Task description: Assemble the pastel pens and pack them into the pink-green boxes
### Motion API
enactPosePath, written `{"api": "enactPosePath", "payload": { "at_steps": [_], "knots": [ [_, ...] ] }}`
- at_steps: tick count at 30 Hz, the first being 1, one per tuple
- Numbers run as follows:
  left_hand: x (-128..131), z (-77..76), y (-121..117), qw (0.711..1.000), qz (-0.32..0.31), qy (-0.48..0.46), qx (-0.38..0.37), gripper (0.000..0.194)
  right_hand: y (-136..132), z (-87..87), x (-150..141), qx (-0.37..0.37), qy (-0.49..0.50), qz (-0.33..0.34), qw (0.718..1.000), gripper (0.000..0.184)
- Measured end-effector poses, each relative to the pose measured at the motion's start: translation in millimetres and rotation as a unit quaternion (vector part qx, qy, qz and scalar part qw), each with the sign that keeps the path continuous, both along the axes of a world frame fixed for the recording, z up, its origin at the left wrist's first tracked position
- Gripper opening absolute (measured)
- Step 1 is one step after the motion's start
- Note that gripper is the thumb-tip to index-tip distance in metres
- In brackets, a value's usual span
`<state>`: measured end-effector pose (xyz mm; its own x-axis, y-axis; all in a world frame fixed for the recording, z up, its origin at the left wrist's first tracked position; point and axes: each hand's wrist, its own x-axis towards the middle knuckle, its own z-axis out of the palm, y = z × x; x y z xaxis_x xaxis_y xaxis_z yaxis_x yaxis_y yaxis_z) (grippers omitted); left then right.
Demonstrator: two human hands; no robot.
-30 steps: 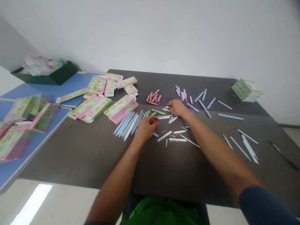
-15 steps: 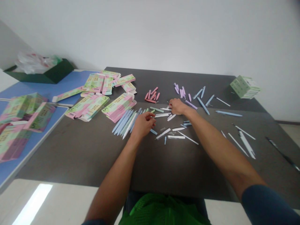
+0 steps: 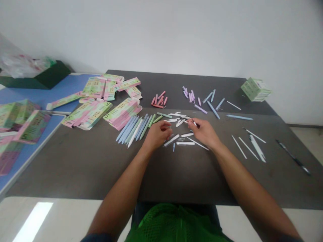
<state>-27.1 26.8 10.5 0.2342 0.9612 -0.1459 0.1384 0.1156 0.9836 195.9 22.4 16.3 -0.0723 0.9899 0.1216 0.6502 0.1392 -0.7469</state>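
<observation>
My left hand [image 3: 158, 135] hovers just right of a row of pens, its fingers loosely bent and apart with nothing visible in them. The row holds blue pens [image 3: 126, 129], a white pen [image 3: 135, 133] and green pen barrels [image 3: 151, 121]. My right hand [image 3: 205, 131] is closed in a pinch on a thin white pen part [image 3: 194, 123] with a dark end, over the middle pile. Around the hands lie white pen barrels [image 3: 185, 143], a thin white refill [image 3: 198, 143] and a small blue piece [image 3: 174, 147].
Farther back lie red pen parts [image 3: 159, 100], purple ones [image 3: 192, 96] and blue barrels [image 3: 213, 110]. Pink-green boxes [image 3: 123, 111] spread at left. A green box [image 3: 255, 89] stands back right, and a black pen [image 3: 292, 157] lies at right. A dark green bin [image 3: 47, 75] holds plastic bags.
My right hand has drawn back toward me and rightward from the pile, now pinching a thin white part. My left hand stays beside the row of pens. The view has shifted slightly.
</observation>
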Motion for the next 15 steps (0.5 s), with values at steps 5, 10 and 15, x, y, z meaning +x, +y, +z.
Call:
{"api": "enactPosePath", "payload": {
  "at_steps": [5, 10, 15],
  "knots": [
    [8.1, -1.8, -4.1, 0.997, -0.031, -0.075, 0.013, 0.033, -24.5, 3.4, -13.2, 0.020, 0.099, -0.010, 0.995, 0.032],
    [12.0, -3.1, -6.6, 0.996, -0.034, -0.072, 0.044, 0.031, -33.2, -6.2, -13.9, 0.067, 0.129, -0.004, 0.989, 0.025],
    [15.6, 0.7, -10.8, 0.997, -0.008, -0.057, 0.050, 0.024, -36.7, -10.6, -13.8, 0.067, 0.186, -0.054, 0.979, 0.017]
  ]
}}
